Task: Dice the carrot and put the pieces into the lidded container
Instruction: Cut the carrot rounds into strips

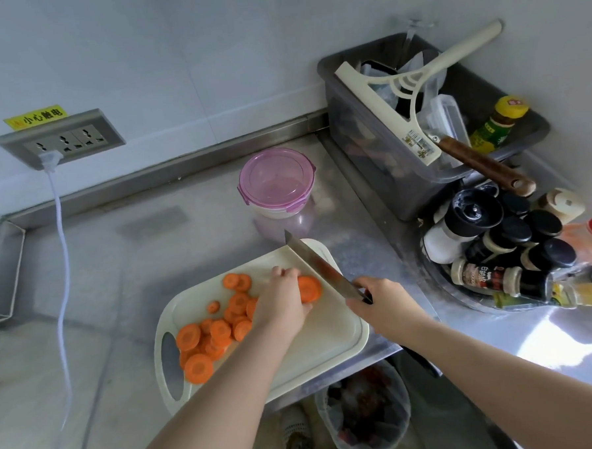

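A cream cutting board (pixel 331 339) lies on the steel counter. Several orange carrot rounds (pixel 207 332) are spread over its left half. My left hand (pixel 281 300) holds down a thick carrot round (pixel 310 288) with curled fingers. My right hand (pixel 381 299) grips the handle of a kitchen knife (pixel 319 266); its blade rests tilted just right of that round, tip pointing away. The round container with a pink lid (pixel 276 180) stands closed behind the board.
A grey bin (pixel 362 142) with a squeegee and utensils stands at the back right. A rack of spice bottles (pixel 501 248) is right of the board. A white cable (pixel 60 243) hangs from the wall socket (pixel 60 139). A waste basket (pixel 362 413) sits below the counter edge.
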Demonstrator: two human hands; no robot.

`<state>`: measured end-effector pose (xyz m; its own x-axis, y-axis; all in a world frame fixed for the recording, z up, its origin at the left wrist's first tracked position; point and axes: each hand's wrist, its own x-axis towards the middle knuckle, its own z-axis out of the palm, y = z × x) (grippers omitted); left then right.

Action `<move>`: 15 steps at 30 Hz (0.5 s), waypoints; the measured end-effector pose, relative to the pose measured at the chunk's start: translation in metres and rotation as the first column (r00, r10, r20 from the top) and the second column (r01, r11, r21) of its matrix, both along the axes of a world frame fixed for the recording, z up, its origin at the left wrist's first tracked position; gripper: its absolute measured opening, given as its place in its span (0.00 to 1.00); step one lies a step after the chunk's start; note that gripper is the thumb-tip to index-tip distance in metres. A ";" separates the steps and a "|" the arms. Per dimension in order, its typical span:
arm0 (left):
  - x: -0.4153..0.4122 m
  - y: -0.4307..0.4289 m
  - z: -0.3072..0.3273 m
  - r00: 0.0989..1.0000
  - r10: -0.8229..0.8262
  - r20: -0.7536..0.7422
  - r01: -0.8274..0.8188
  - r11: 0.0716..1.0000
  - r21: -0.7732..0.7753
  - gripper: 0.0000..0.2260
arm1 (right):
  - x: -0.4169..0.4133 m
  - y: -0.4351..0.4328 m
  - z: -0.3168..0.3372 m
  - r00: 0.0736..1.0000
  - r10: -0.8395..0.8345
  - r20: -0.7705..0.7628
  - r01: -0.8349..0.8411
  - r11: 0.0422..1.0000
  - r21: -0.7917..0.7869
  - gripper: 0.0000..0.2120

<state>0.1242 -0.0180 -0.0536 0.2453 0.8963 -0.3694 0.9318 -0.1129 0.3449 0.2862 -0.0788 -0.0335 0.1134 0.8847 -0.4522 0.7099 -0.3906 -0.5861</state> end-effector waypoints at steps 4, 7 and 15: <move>0.005 -0.004 0.002 0.992 0.088 0.092 -0.089 0.996 0.006 0.24 | -0.005 -0.006 -0.007 1.000 0.013 -0.006 -0.013 1.000 -0.009 0.11; 0.004 -0.008 0.004 0.964 0.176 0.200 -0.170 0.984 -0.047 0.18 | -0.006 -0.007 -0.009 1.000 0.013 -0.011 -0.013 1.000 0.002 0.10; -0.014 -0.021 0.003 0.897 0.340 0.285 -0.320 0.941 -0.113 0.10 | -0.021 -0.017 -0.014 0.995 0.100 0.001 -0.100 0.994 -0.040 0.12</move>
<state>0.1105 -0.0387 -0.0505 0.0460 0.9225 -0.3833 0.7660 0.2138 0.6063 0.2654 -0.0961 -0.0475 0.0266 0.8728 -0.4874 0.7481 -0.3408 -0.5694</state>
